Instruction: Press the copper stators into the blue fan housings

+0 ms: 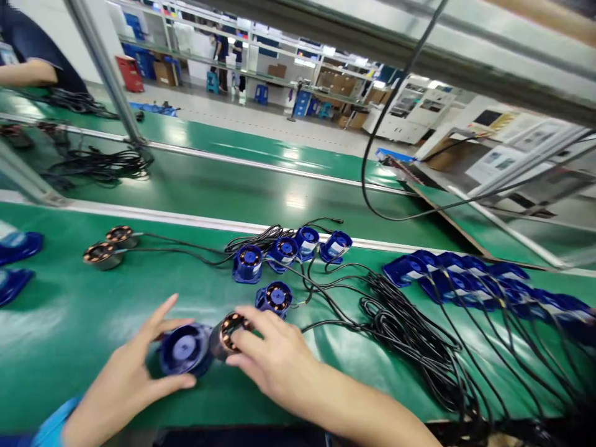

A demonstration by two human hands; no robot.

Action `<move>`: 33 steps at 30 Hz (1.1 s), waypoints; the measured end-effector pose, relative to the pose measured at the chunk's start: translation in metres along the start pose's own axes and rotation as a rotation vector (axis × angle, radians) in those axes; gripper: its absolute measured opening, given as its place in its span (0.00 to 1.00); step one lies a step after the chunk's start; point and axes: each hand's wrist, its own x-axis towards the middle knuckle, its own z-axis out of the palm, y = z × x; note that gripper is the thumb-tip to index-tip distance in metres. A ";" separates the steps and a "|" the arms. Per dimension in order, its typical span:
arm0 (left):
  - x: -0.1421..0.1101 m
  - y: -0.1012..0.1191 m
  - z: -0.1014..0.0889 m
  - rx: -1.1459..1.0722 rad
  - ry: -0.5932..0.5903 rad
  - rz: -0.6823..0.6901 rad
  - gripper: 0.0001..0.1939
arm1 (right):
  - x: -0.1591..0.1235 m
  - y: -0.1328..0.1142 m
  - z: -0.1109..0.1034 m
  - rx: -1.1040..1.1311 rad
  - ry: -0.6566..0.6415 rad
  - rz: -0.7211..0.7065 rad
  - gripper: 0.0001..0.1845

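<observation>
My left hand (123, 375) holds a round blue plastic housing (185, 349) with a hub in its middle. The thumb lies on its near side and fingers reach behind it; the index finger sticks up. Between the fingertips of my right hand (274, 354) is a motor stator (226, 335) with copper coils, tilted and right beside the housing. Whether the two parts touch I cannot tell. Just behind stands a blue housing with copper coils inside (275, 298). Farther back are more such units (248, 262). Two loose coil stators (101, 253) lie on the left, with cables running right.
A tangle of black cables (410, 335) lies to the right, below a row of blue housings (447, 279). Blue parts (16, 245) sit at the left edge. A metal frame rail (195, 223) crosses behind; a black cable (365, 161) hangs down. A co-worker's arm (28, 73) shows far left.
</observation>
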 end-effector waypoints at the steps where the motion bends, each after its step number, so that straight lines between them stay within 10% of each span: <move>1: 0.003 0.016 0.007 -0.071 -0.006 -0.006 0.60 | -0.004 -0.003 -0.013 0.010 0.020 0.004 0.14; 9: 0.013 0.076 0.043 -0.294 -0.030 0.136 0.58 | -0.018 -0.017 -0.037 0.016 -0.024 -0.061 0.11; 16: 0.007 0.087 0.059 -0.283 0.072 0.174 0.56 | -0.031 -0.020 -0.021 -0.119 0.061 0.051 0.33; 25: 0.005 0.087 0.059 -0.266 0.032 0.097 0.62 | -0.043 0.004 -0.016 -0.081 -0.096 -0.068 0.34; 33: -0.010 0.067 0.049 -0.266 0.016 0.141 0.68 | -0.039 -0.004 0.028 -0.004 0.156 0.032 0.32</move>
